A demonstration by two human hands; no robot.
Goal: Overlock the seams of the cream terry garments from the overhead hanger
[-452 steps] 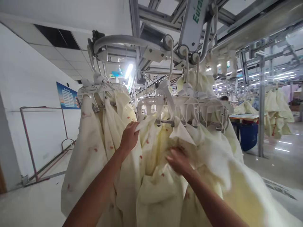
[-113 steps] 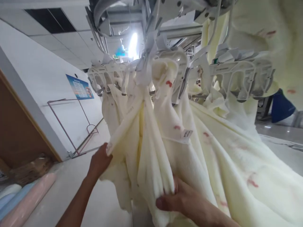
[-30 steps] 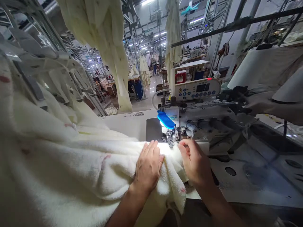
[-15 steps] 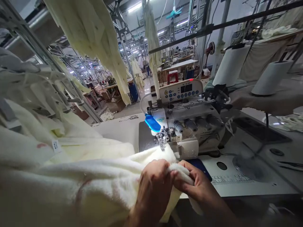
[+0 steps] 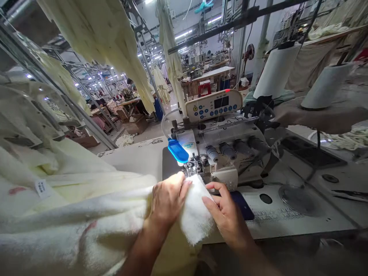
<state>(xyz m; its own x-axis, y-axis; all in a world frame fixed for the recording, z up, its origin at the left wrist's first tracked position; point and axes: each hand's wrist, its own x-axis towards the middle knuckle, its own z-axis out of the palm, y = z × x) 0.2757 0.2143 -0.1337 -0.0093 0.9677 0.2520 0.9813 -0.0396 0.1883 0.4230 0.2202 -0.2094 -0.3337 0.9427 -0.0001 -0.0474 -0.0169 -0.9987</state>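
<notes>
A fluffy cream-white fabric piece (image 5: 115, 205) spreads from the left and ends in a bright edge just before the overlock sewing machine's presser foot (image 5: 193, 165). Close to that foot, my left hand (image 5: 168, 199) is closed on the fabric, thumb and fingers pinching it. My right hand (image 5: 225, 212) grips the right edge of the same fabric, its thumb and forefinger on the fleece flap (image 5: 197, 218) that hangs between both hands. The sewing machine (image 5: 230, 134) has a blue lamp cover (image 5: 178, 151) above the lit needle area.
Cream garments (image 5: 97, 46) hang overhead at the left. Two large thread cones (image 5: 277, 71) stand behind the machine at right. Tweezers (image 5: 350, 194) lie on the table's right side, beyond a ruler scale (image 5: 276, 215). A control panel (image 5: 214, 105) tops the machine.
My left hand has moved up and left, nearer the presser foot. My right hand has drawn apart from it, and the bunched fabric edge is now spread flat between them.
</notes>
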